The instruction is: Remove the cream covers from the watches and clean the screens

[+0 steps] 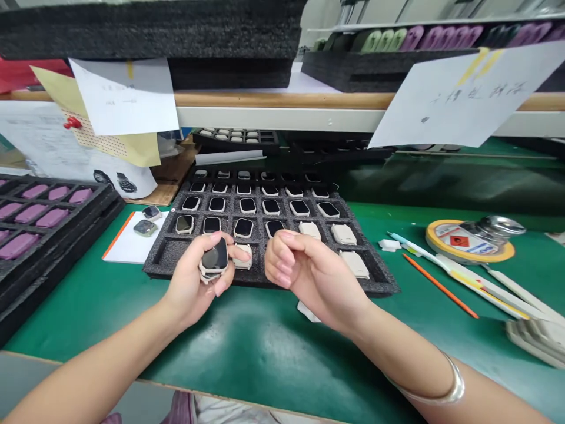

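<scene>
My left hand (pixel 199 277) grips a beige smartwatch body (pixel 214 260) with a dark screen, held screen-up over the near edge of a black foam tray (pixel 168 259). My right hand (pixel 300 265) hovers just to its right with the fingers curled into a loose fist; I cannot make out anything inside it. The tray holds several watch bodies (pixel 247 205) in its pockets, most screen-up, a few beige ones (pixel 343 234) face-down at the right.
A second foam tray with purple parts (pixel 35 218) sits at the left. Two loose watch bodies (pixel 148 221) lie on a white sheet. At the right are an orange stick (pixel 439 285), white tools (pixel 468 277) and a round tape roll (pixel 468 241). Shelf overhead with hanging papers (pixel 126 97).
</scene>
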`<state>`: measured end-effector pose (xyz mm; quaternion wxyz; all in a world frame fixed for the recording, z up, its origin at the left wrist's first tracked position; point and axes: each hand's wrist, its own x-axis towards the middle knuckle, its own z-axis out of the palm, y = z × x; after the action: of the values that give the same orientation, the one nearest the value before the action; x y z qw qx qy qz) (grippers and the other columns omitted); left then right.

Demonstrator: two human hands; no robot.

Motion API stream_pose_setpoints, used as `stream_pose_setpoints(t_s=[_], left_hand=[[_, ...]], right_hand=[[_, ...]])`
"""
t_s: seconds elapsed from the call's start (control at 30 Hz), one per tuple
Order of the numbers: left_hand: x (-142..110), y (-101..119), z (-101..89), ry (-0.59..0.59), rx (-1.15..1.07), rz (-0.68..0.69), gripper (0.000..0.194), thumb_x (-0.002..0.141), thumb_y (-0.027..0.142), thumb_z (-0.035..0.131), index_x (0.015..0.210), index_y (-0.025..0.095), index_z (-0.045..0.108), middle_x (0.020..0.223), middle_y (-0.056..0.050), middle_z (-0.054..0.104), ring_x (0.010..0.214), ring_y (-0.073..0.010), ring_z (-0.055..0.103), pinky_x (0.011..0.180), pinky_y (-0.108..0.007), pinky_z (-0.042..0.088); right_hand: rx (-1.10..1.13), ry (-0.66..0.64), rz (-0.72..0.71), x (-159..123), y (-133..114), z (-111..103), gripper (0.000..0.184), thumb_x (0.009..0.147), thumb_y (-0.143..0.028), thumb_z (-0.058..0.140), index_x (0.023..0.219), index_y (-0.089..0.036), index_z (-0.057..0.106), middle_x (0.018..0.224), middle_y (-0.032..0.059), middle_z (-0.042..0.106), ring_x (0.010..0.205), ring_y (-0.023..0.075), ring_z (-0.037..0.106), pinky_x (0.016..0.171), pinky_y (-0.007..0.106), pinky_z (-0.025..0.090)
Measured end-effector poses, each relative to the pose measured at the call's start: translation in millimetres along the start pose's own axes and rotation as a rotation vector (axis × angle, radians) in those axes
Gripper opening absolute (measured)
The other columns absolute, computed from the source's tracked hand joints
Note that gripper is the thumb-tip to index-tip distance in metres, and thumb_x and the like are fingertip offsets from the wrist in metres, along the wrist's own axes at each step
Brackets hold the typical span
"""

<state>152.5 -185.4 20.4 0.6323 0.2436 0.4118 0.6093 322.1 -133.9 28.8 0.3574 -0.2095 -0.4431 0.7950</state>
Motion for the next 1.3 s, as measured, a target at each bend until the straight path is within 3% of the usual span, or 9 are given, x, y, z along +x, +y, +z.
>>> stream_pose_setpoints(t_s=[0.13,0.2,0.3,0.4,0.7,0.83,1.03,1.17,1.3], left_hand=[[-2.1,-6.0,-1.8,-0.083,0.027,-0.032,0.026,0.086,0.040,0.068,0.089,0.014,0.069,0.072,-0.001,0.070,0.034,-0.0004,0.040,0.037,-0.015,0.021],[-5.0,-7.4,-1.4,-0.132,0.027,-0.047,0.032,0.087,0.047,0.069,0.096,0.016,0.070,0.079,-0.003,0.071,0.039,-0.0006,0.044,0.039,-0.015,0.023],[-8.5,-7.3,-0.5,-0.222,-0.055,-0.122,0.046,0.085,0.059,0.066,0.099,0.015,0.072,0.084,-0.006,0.071,0.044,-0.0048,0.051,0.042,-0.017,0.028],[-11.0,-7.6,0.2,-0.292,-0.141,-0.210,0.044,0.085,0.057,0.067,0.099,0.016,0.072,0.074,-0.003,0.067,0.044,-0.0054,0.050,0.045,-0.018,0.032],[-13.5,-19.2,0.9,-0.362,-0.194,-0.245,0.050,0.080,0.063,0.071,0.079,0.014,0.063,0.057,0.004,0.052,0.042,-0.0023,0.036,0.043,-0.015,0.024],[-13.0,-20.7,1.7,-0.388,-0.177,-0.234,0.048,0.082,0.062,0.070,0.085,0.014,0.065,0.058,0.004,0.054,0.040,-0.0020,0.036,0.041,-0.016,0.023],[-14.9,-21.1,2.0,-0.431,-0.182,-0.256,0.051,0.080,0.063,0.071,0.093,0.013,0.070,0.081,-0.009,0.075,0.037,-0.0029,0.041,0.037,-0.019,0.020],[-14.1,-22.4,-1.1,-0.493,-0.196,-0.242,0.051,0.084,0.063,0.067,0.097,0.014,0.072,0.083,-0.009,0.076,0.038,-0.0037,0.042,0.035,-0.019,0.018],[-13.5,-22.6,-2.6,-0.526,-0.195,-0.235,0.053,0.085,0.064,0.065,0.100,0.014,0.074,0.084,-0.010,0.076,0.039,-0.0043,0.044,0.034,-0.019,0.019]], right_hand=[[-0.640,-0.335,0.079,-21.1,-12.9,3.1,0.030,0.101,-0.034,0.049,0.087,-0.020,0.071,0.070,0.0006,0.073,0.038,0.0064,0.047,0.035,0.018,0.033],[-1.051,-0.424,-0.139,-32.2,-18.5,3.7,0.019,0.098,-0.024,0.057,0.091,-0.023,0.075,0.092,0.0023,0.078,0.062,0.0104,0.068,0.051,0.019,0.051],[-1.393,-0.273,-0.680,-38.9,-22.2,3.5,0.021,0.094,-0.012,0.061,0.104,-0.025,0.073,0.099,0.0016,0.077,0.080,0.0143,0.074,0.067,0.024,0.058],[-1.430,-0.134,-0.901,-33.1,-19.8,4.1,0.019,0.091,-0.019,0.070,0.109,-0.025,0.067,0.092,0.0022,0.076,0.080,0.0166,0.072,0.072,0.029,0.059],[-1.345,-0.113,-0.904,-17.2,1.5,7.1,0.009,0.091,-0.021,0.068,0.086,-0.023,0.062,0.113,0.0088,0.070,0.106,0.0228,0.067,0.091,0.040,0.056],[-1.217,-0.017,-0.951,-13.9,-3.5,5.6,0.010,0.088,-0.015,0.070,0.084,-0.023,0.065,0.098,0.0057,0.072,0.094,0.0207,0.070,0.083,0.036,0.058],[-0.658,0.390,-0.766,-17.4,-20.1,-1.8,0.013,0.094,-0.025,0.067,0.081,-0.025,0.065,0.088,0.0014,0.073,0.059,0.0134,0.069,0.066,0.031,0.061],[-0.762,0.339,-0.843,-23.9,-21.7,-5.3,0.016,0.089,-0.020,0.072,0.102,-0.027,0.068,0.103,0.0044,0.075,0.098,0.0232,0.075,0.089,0.039,0.064],[-1.038,0.173,-0.989,-28.1,-20.1,-12.6,0.029,0.085,-0.004,0.069,0.103,-0.027,0.071,0.095,0.0017,0.078,0.088,0.0198,0.076,0.080,0.033,0.066]])
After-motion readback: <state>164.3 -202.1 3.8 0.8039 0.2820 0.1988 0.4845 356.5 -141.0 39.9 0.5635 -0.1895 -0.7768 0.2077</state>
